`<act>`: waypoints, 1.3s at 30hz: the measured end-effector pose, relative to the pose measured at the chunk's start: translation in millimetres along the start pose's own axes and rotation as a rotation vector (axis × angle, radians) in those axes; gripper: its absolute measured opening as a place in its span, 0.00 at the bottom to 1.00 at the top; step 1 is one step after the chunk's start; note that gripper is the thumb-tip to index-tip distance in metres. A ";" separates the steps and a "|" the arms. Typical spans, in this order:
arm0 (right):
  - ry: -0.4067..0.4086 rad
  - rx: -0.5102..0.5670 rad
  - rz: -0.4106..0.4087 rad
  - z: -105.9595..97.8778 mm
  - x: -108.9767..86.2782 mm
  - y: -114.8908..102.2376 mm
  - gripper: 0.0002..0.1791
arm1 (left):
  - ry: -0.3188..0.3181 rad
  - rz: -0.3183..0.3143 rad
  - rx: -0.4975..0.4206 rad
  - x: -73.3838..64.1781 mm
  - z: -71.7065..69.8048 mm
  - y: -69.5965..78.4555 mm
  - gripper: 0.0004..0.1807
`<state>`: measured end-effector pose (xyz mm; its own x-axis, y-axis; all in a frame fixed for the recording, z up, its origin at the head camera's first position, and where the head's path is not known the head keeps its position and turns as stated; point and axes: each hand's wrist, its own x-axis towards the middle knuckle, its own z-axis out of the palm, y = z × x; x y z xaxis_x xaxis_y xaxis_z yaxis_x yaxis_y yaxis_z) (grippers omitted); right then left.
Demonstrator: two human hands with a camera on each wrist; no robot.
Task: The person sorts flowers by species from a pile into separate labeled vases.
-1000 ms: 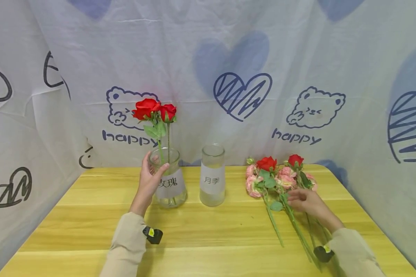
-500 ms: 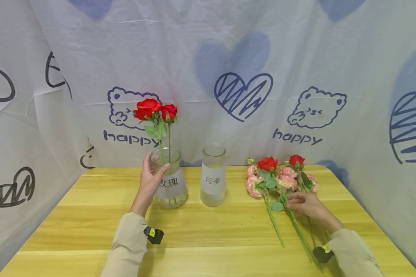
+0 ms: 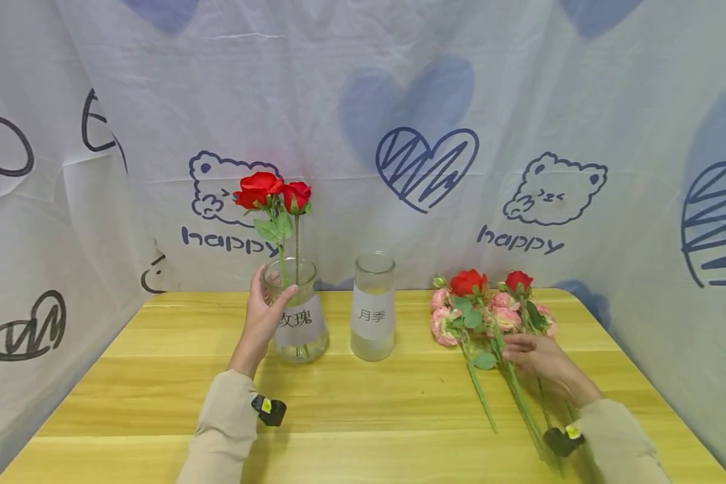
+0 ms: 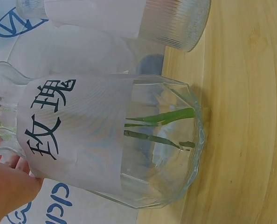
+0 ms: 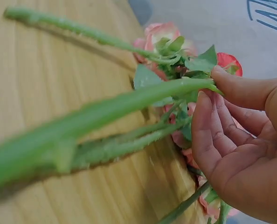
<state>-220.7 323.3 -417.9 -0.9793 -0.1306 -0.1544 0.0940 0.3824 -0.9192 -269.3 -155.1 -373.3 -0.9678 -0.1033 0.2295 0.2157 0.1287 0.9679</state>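
My left hand (image 3: 263, 321) grips the wide glass vase (image 3: 305, 344) near its neck, thumb in front and fingers behind. Two red roses (image 3: 259, 190) stand in it, their stem ends (image 4: 169, 116) showing below the white label, which has Chinese characters. On the right, my right hand (image 3: 535, 359) pinches a thick green stem (image 5: 129, 105) between thumb and fingertips. That stem runs up toward a red rose (image 3: 468, 282) at the left of a loose pile. Pink blooms (image 3: 444, 326) and another red rose (image 3: 518, 281) lie around it.
A slimmer, labelled glass vase (image 3: 372, 346) stands between the hands, just right of the held one. Several stems (image 3: 480, 396) lie toward the front of the wooden table (image 3: 399, 430). A printed white cloth (image 3: 314, 87) hangs behind and at both sides.
The red rose at the left of the pile has risen very slightly, with my right hand at its stem. My left hand stays on the vase.
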 end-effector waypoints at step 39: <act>-0.177 0.787 -0.277 28.8 -1.9 -68.7 0.10 | 0.001 0.005 0.002 -0.8 -1.1 1.1 0.46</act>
<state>-220.2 270.9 -364.8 -0.9491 -0.2918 0.1187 0.0167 -0.4229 -0.9060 -268.1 -155.9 -372.3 -0.9666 -0.1040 0.2344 0.2204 0.1308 0.9666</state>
